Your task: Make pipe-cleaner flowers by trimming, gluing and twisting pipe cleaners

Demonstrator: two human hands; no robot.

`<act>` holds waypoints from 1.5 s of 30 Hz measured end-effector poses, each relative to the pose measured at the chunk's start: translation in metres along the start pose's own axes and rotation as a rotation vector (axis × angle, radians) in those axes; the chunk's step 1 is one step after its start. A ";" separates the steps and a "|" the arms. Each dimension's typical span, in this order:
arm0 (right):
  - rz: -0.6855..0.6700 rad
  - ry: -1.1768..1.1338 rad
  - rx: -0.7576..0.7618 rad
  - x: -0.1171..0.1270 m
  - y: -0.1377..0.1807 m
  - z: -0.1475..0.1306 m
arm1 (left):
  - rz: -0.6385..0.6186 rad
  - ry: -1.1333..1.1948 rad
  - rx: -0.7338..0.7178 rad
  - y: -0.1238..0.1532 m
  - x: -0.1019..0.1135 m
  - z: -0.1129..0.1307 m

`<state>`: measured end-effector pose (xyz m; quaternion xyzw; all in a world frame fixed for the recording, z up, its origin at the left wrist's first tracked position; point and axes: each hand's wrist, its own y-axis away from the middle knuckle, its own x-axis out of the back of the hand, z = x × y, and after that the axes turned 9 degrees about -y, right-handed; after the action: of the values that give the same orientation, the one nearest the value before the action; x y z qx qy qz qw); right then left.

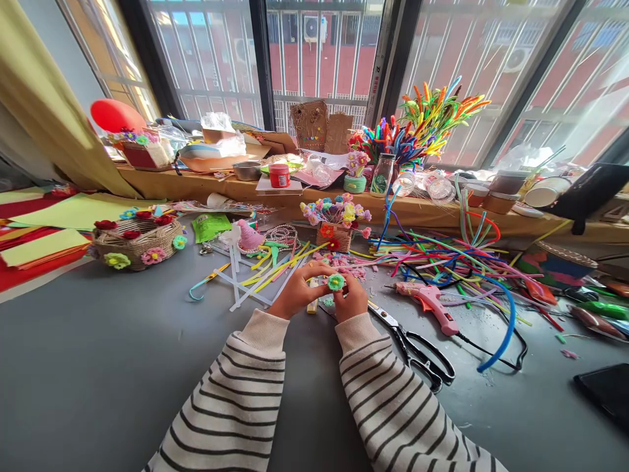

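My left hand [299,290] and my right hand [350,298] meet over the grey table [98,367], fingers pinched together on a small green pipe-cleaner flower [336,282] with a yellow centre. Both sleeves are cream with dark stripes. Just beyond the hands lie loose yellow, green and white pipe cleaners [265,270]. A small basket of pastel flowers [337,219] stands behind them. Black-handled scissors [413,347] lie right of my right wrist, and a pink glue gun [430,303] lies further right.
A woven basket trimmed with flowers [135,242] sits at the left beside stacked coloured paper [44,229]. A tangle of pipe cleaners [457,262] spreads at the right. The window ledge [196,187] holds jars, cups, a red balloon [114,115] and upright pipe cleaners [422,124]. A dark tablet [607,390] lies at the right edge.
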<state>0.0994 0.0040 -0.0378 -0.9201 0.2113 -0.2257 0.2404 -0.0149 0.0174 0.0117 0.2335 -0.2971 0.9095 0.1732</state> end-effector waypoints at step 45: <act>-0.175 -0.254 -0.014 -0.010 0.002 -0.002 | 0.357 0.183 0.187 -0.003 0.000 -0.006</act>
<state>0.0902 0.0066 -0.0405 -0.9578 0.0998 -0.1263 0.2381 -0.0151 0.0238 0.0088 0.1085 -0.2313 0.9667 0.0131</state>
